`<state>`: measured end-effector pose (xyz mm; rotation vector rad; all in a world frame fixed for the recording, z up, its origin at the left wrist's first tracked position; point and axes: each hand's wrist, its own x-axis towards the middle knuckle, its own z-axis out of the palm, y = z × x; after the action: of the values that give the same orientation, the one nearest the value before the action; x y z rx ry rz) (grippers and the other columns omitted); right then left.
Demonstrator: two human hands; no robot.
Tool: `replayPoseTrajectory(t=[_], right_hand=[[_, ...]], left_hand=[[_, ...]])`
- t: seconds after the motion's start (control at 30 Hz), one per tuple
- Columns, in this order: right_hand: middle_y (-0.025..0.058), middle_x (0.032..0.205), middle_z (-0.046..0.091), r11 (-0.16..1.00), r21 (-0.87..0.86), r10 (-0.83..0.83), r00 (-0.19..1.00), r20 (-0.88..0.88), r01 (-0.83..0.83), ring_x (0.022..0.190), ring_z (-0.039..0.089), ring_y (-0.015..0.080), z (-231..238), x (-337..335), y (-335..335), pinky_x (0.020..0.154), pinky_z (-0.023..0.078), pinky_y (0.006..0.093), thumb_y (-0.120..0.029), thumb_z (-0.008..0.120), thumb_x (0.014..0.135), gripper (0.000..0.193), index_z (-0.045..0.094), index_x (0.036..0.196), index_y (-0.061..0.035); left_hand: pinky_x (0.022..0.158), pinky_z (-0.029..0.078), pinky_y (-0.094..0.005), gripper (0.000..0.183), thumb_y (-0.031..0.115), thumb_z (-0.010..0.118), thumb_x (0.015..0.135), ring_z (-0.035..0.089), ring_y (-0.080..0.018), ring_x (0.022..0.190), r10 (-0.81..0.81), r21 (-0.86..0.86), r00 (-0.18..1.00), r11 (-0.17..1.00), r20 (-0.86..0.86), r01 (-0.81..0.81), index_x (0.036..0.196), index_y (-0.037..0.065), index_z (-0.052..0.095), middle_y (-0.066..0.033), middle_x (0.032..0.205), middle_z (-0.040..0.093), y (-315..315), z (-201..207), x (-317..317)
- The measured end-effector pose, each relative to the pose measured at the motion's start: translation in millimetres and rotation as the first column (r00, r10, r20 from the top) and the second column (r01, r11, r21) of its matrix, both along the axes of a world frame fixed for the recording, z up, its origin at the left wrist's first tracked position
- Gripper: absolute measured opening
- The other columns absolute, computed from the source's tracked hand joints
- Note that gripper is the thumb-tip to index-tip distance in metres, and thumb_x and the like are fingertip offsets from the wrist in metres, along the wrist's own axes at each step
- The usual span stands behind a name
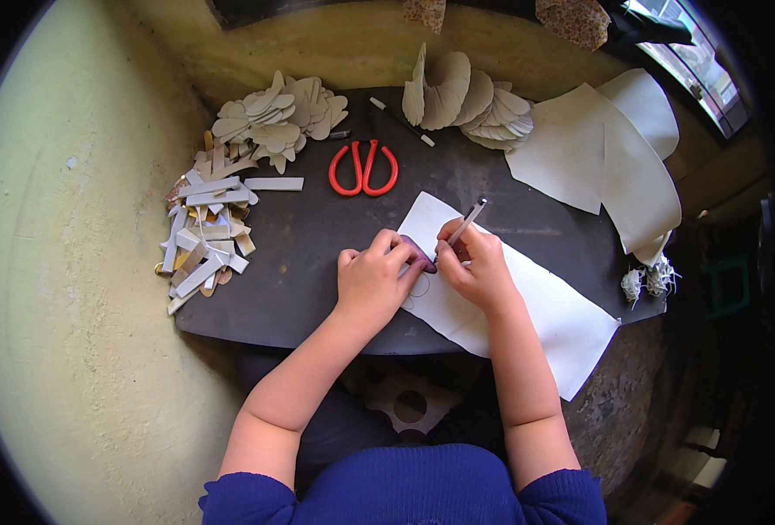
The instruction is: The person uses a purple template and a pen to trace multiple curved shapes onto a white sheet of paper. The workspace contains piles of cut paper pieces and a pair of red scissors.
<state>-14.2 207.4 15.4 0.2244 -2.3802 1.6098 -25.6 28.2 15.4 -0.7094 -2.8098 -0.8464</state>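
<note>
A long white sheet [545, 302] lies slantwise on the dark table under both hands. My left hand [372, 278] is closed, with bent fingers pinning a small dark purple flat piece [418, 250] to the sheet; part of that piece is covered by the fingers. Curved pen outlines [416, 297] show on the sheet beside the left thumb. In my right hand [477, 267] a clear pen [468, 220] is gripped, its back end pointing up. The pen's tip is hidden behind the fingers, close to the purple piece's edge.
Red-handled scissors [369, 168] and a black-and-white pen [402, 122] lie beyond my hands. Rounded pale cutouts [278, 118] and mixed strips [208, 232] pile up at left. More cutouts [497, 114] stand at the back; large pale sheets [571, 140] overhang the right. A wall [81, 262] borders the left.
</note>
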Motion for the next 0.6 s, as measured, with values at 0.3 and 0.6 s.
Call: replayPoseTrajectory(t=[0.3,0.6], right_hand=[[0.0080,0.062,0.061,1.000,0.004,-0.001,1.000,-0.016,0.001,0.053,0.062,0.0153,-0.1,0.7,-0.7,0.054,0.049,0.0269,0.000,0.061,0.084,0.007,0.057,0.089,0.0001],[0.0073,0.060,0.059,1.000,0.024,0.010,1.000,-0.029,-0.009,0.050,0.059,0.0138,0.5,2.3,1.3,0.052,0.047,0.0262,0.001,0.060,0.083,0.007,0.056,0.088,0.0001]], left_hand=[[0.076,0.038,-0.0368,0.016,0.032,0.072,0.084,0.063,-0.0169,0.084,0.017,0.005,1.000,1.000,-0.007,-0.017,0.089,0.018,0.069,0.0045,0.103,0.062,1.3,-0.4,0.9],[0.076,0.038,-0.0368,0.015,0.032,0.072,0.084,0.063,-0.0173,0.082,0.019,0.002,1.000,1.000,0.024,-0.019,0.089,0.018,0.069,0.0041,0.104,0.062,1.3,0.5,1.0]])
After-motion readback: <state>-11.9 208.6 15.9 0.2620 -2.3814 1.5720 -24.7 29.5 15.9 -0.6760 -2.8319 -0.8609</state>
